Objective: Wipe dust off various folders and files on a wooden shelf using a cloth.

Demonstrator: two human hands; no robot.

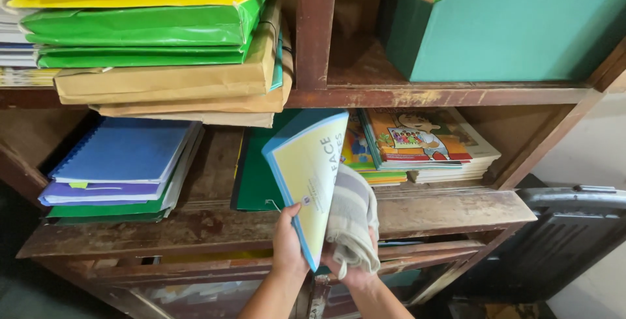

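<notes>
Left hand (288, 241) grips blue-edged yellow booklet (310, 175) upright before middle shelf (215, 224) | right hand (352, 268) clutches striped grey cloth (352, 218) against booklet's back | green folder (257, 175) lies behind | picture books (417, 146) stacked right

- Booklet (312, 175): showing a pale yellow cover with blue edging.
- Cloth (352, 218): showing grey and beige stripes.
- Folder stack (137, 22): showing yellow, bright green and kraft brown.
- Bound notebooks (124, 156): showing blue, purple and green.
- Box (515, 32): showing teal green.
- Shelf (215, 224): showing worn dark brown wood.
</notes>
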